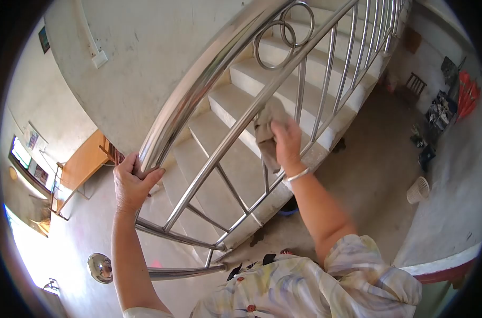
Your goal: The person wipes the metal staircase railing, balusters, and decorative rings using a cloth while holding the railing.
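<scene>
A thick, shiny metal handrail (182,95) runs up beside the stairs. My left hand (132,183) is wrapped round its lower end. My right hand (287,140) grips a grey-brown cloth (266,135), which lies against the thinner middle rail (235,130) and hangs down among the upright bars. Part of the cloth is hidden by my fingers. Two linked metal rings (275,45) sit between the handrail and the middle rail, above my right hand. A bracelet circles my right wrist.
Pale stairs (241,95) rise behind the railing. A round metal ball (100,267) caps the lower rail post at left. A wooden table (84,161) stands at far left. At right are a white basket (418,190), a red bundle (468,94) and a dark chair (415,84).
</scene>
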A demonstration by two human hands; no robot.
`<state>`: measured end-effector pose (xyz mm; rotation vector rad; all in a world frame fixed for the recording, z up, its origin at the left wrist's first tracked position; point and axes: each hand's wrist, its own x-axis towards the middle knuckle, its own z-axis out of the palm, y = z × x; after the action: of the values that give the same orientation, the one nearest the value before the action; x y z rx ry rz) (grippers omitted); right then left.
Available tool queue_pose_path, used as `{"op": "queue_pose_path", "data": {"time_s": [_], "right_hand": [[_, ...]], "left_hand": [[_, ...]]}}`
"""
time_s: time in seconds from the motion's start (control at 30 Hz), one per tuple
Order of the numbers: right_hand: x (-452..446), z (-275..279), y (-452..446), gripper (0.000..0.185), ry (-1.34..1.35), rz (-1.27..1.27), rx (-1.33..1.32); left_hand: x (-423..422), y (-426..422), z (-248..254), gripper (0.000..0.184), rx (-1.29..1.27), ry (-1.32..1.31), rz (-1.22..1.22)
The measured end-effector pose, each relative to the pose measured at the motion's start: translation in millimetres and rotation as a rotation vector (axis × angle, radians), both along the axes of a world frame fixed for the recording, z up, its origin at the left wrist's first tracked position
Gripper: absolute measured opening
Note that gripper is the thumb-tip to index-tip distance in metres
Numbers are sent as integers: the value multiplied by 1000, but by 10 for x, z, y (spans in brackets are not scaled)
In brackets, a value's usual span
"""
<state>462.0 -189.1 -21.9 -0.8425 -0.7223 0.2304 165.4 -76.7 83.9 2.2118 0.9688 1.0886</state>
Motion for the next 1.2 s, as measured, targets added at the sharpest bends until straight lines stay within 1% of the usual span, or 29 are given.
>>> {"op": "queue_pose_path", "data": {"time_s": [0.03,0.1,0.17,0.2,0.27,0.3,0.37,0.4,0.43,0.5,0.57,0.6,0.67,0.7,0.77,0.83,0.9,0.93,1.0,1.03,1.1,1.17,1.2], "right_hand": [[-13,-185,17,19,-51,-129,-67],[-90,-531,-2,17,160,-74,-122],[17,-1015,-108,18,315,53,-485],[23,-1040,-195,18,310,45,-475],[66,-1056,-319,16,292,159,-678],[107,-1004,-335,16,290,151,-672],[241,-871,-288,13,191,-33,-433],[266,-560,-299,12,218,-102,-304],[256,-116,-340,11,246,-170,-178],[302,572,-351,12,79,-265,114],[571,943,-225,18,-145,-323,184],[685,1027,-123,18,-147,-325,185],[808,1085,90,26,-258,-548,167],[740,1071,92,26,-260,-551,169],[464,918,10,22,-105,-314,88],[179,690,-27,22,178,78,223],[65,405,-55,24,136,275,228],[70,324,-70,24,136,273,234],[118,208,-129,27,54,453,155],[137,283,-209,27,57,451,161],[206,527,-367,35,-15,156,197],[309,908,-362,39,-66,86,393],[389,988,-334,44,-158,28,327]], "left_hand": [[4,38,-32,34,48,13,-10],[-6,60,-69,33,50,-20,3],[-27,85,-67,33,110,75,64],[-16,70,-44,33,120,68,57],[2,20,-15,34,60,49,58],[1,11,-24,34,65,44,51],[-1,21,-33,36,78,36,58],[2,31,-27,36,79,34,57],[-9,34,-29,37,117,36,34],[-28,29,-45,37,150,42,9],[-28,37,-43,37,171,52,12],[-26,35,-40,37,172,50,11],[-17,28,-40,37,160,27,7],[-17,42,-46,37,162,24,4],[-28,62,-78,37,149,57,34],[-23,53,-83,35,136,47,27],[-12,57,-77,34,128,36,18],[-18,72,-88,32,133,28,7],[-48,81,-109,31,142,24,-6],[-62,86,-114,29,121,25,-8],[-48,79,-93,28,102,25,-10],[-23,24,-73,27,113,27,-1],[-64,38,-114,27,112,31,3]]}}
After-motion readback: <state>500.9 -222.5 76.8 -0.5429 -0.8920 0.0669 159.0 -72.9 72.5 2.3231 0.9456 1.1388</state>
